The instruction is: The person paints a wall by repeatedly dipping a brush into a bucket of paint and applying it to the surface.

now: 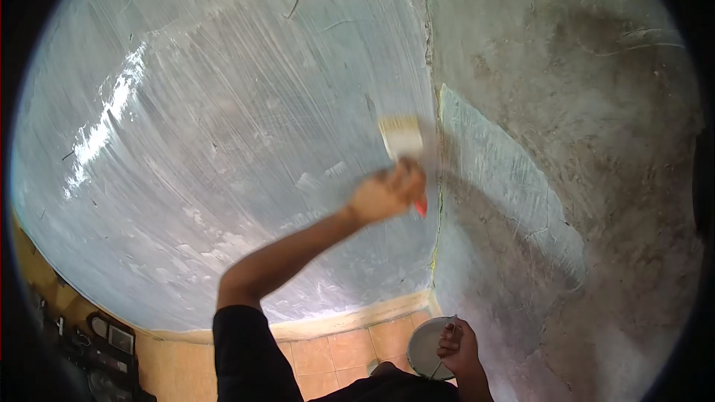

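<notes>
My left hand is raised to the wall and shut on a paintbrush with pale bristles and a red handle tip. The blurred bristles lie against the wet, light-blue painted wall, just left of the room's corner. Low down, my right hand grips the wire handle of a small bucket of whitish paint, held above the floor.
The right-hand wall is bare grey cement with one painted strip beside the corner. Orange floor tiles show below, with a pale skirting along the wall. Dark objects sit at the lower left.
</notes>
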A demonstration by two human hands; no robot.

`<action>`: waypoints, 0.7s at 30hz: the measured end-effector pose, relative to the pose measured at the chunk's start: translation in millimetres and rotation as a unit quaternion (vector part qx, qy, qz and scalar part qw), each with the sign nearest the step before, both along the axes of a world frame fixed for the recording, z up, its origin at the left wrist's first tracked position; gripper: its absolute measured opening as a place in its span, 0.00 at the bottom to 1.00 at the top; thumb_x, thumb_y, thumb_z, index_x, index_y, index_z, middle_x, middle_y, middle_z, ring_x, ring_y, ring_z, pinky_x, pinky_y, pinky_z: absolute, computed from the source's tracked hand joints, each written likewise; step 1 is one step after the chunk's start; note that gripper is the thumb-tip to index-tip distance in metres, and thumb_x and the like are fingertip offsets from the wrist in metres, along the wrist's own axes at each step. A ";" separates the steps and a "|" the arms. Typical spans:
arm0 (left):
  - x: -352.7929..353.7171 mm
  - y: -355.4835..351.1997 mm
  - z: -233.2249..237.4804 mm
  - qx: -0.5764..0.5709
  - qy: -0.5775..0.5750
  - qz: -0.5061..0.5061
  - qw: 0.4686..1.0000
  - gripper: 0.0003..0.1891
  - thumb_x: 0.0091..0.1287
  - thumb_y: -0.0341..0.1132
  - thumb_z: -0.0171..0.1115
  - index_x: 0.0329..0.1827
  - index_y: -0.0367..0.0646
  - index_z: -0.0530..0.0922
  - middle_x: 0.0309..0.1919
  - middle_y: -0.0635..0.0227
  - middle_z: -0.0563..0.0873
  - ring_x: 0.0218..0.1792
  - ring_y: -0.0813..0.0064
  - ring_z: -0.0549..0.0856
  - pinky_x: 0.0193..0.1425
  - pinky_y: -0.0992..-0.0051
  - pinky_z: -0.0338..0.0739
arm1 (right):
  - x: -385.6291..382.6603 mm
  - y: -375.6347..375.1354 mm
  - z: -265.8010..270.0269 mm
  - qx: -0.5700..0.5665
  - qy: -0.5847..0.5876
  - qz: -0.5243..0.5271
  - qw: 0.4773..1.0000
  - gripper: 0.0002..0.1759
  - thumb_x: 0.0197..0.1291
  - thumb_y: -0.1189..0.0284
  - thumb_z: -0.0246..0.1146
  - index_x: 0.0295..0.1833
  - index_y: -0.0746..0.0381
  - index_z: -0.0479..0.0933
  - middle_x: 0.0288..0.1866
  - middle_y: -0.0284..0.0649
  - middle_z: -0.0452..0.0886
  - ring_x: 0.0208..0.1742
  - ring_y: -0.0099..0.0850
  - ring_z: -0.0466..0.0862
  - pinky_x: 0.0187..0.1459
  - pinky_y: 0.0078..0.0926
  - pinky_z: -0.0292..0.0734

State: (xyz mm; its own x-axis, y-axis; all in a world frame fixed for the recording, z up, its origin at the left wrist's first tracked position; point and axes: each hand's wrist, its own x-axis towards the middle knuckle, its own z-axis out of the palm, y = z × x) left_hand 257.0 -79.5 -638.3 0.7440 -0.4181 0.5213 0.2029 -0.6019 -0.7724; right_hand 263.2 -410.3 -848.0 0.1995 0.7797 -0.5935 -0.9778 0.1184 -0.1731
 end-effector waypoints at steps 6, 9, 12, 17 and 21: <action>-14.4 -24.0 -204.5 -0.230 0.138 -0.068 0.961 0.13 0.62 0.33 0.60 0.50 0.44 0.77 0.46 0.64 0.78 0.53 0.65 0.81 0.25 0.71 0.78 | 8.5 -3.5 -3.0 0.001 0.011 -0.001 1.000 0.14 0.69 0.59 0.58 0.33 0.55 0.76 0.21 0.28 0.69 0.13 0.18 0.61 0.17 0.19 0.53; -22.7 -26.6 -219.6 -0.417 0.239 -0.039 0.876 0.09 0.62 0.31 0.59 0.45 0.50 0.80 0.45 0.69 0.80 0.50 0.66 0.82 0.30 0.67 0.81 | 6.3 -9.2 -4.6 -0.007 -0.007 0.008 1.000 0.14 0.68 0.59 0.58 0.32 0.55 0.77 0.20 0.28 0.69 0.13 0.18 0.61 0.18 0.18 0.53; -15.3 -15.6 -160.1 -0.515 0.120 -0.028 0.849 0.09 0.60 0.27 0.57 0.37 0.55 0.81 0.38 0.74 0.84 0.44 0.67 0.84 0.38 0.65 0.81 | 3.8 -5.9 -2.2 -0.033 -0.022 0.007 0.999 0.14 0.68 0.59 0.58 0.32 0.55 0.76 0.21 0.28 0.68 0.14 0.17 0.61 0.18 0.18 0.53; -32.5 -8.7 59.2 -0.392 -0.110 -0.116 0.906 0.05 0.58 0.28 0.71 0.35 0.47 0.83 0.35 0.66 0.88 0.33 0.61 0.87 0.35 0.68 0.81 | -1.9 -2.1 3.2 -0.011 -0.019 0.015 1.000 0.13 0.68 0.60 0.58 0.33 0.55 0.75 0.21 0.28 0.68 0.14 0.17 0.60 0.18 0.18 0.53; -39.6 5.8 206.5 -0.266 -0.215 -0.171 0.924 0.03 0.65 0.36 0.69 0.36 0.51 0.85 0.32 0.67 0.88 0.31 0.61 0.87 0.33 0.67 0.81 | -2.6 2.7 5.5 -0.008 -0.013 0.019 1.000 0.13 0.68 0.59 0.58 0.33 0.55 0.75 0.21 0.28 0.68 0.14 0.18 0.60 0.18 0.18 0.53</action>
State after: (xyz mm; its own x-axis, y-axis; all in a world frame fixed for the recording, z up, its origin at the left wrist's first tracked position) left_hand 217.4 -73.6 -431.8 0.2913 -0.1902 0.9375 0.1497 -0.9589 -0.2410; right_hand 260.6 -407.6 -842.6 0.1862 0.7768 -0.6015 -0.9765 0.0785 -0.2009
